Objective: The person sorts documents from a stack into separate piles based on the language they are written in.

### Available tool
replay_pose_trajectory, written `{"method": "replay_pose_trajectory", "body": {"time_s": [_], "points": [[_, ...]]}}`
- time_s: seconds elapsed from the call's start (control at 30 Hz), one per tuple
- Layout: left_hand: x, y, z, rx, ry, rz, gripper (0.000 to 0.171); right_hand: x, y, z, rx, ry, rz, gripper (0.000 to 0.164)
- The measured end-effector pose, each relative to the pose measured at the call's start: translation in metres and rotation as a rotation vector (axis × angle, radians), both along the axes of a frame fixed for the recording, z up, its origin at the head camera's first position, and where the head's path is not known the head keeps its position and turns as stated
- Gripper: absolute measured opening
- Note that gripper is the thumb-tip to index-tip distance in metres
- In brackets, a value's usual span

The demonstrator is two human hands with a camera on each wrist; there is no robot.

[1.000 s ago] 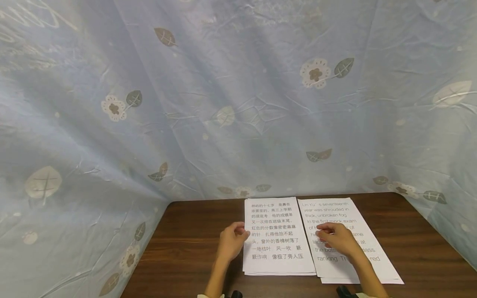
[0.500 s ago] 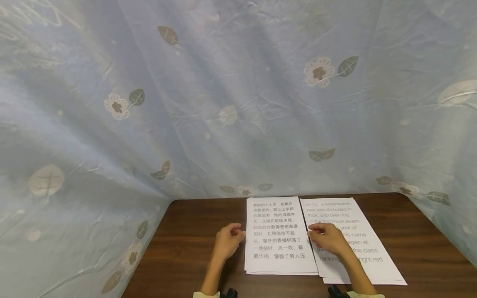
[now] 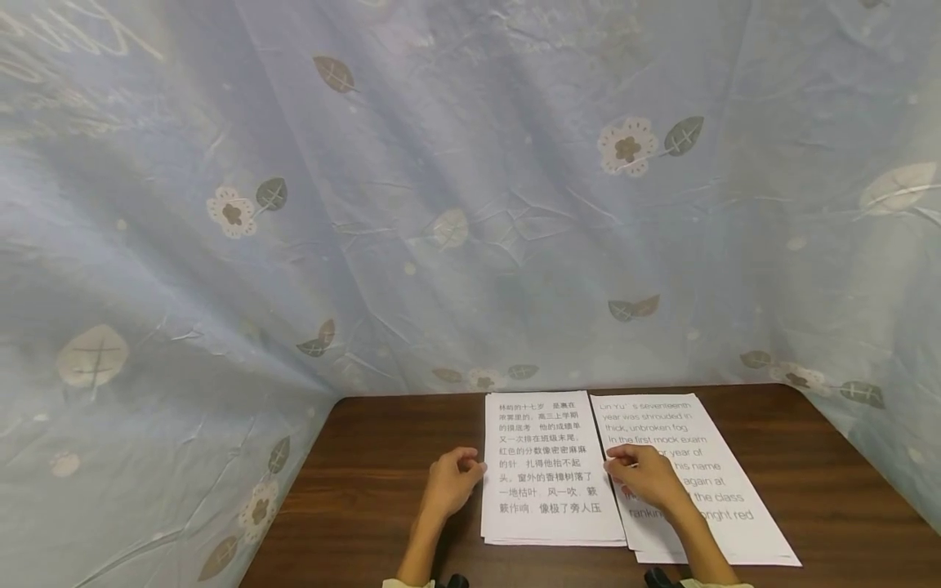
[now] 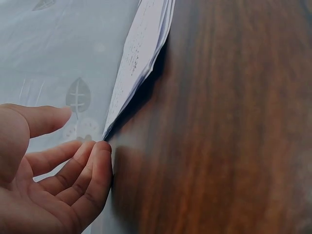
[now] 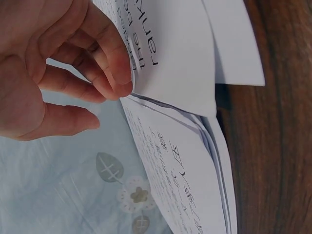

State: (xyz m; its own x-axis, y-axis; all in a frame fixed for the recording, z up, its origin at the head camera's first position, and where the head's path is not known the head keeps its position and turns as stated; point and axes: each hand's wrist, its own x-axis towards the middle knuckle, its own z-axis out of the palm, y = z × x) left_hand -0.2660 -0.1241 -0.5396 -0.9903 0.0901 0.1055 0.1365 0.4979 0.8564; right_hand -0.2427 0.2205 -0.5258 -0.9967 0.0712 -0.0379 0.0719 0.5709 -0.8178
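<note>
Two stacks of white paper lie side by side on a table. The left stack (image 3: 544, 529) bears Chinese print, and the right stack (image 3: 742, 535) bears English print. Beside the left stack's left edge is my left hand (image 3: 446, 483), fingers loosely bent and thumb apart; in the left wrist view its fingertips (image 4: 101, 146) meet the paper's edge. My right hand (image 3: 648, 475) is over the left edge of the English stack, covering some words. In the right wrist view its fingertips (image 5: 123, 80) are at the seam between the stacks, with the thumb spread away.
Dark wooden tabletop (image 3: 367, 482) surrounds the paper. A pale blue cloth (image 3: 470, 269) with leaf and flower prints hangs behind and along the sides. Some lower sheets stick out at the English stack's near edge, and the Chinese stack's sheets are slightly uneven.
My right hand has moved left, from over the English text to that stack's left edge. My left hand has shifted slightly left. Both stacks look the same.
</note>
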Motion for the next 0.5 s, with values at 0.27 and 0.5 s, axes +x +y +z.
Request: {"method": "replay_pose_trajectory", "body": {"time_s": [0.27, 0.5], "points": [[-0.0001, 0.0019, -0.001, -0.018, 0.016, 0.009, 0.04, -0.0006, 0.0, -0.0011, -0.01, -0.005, -0.005, 0.034], [-0.0014, 0.0031, -0.0056, -0.103, 0.06, 0.025, 0.036, -0.0008, -0.0005, -0.0052, -0.01, -0.004, -0.001, 0.038]]}}
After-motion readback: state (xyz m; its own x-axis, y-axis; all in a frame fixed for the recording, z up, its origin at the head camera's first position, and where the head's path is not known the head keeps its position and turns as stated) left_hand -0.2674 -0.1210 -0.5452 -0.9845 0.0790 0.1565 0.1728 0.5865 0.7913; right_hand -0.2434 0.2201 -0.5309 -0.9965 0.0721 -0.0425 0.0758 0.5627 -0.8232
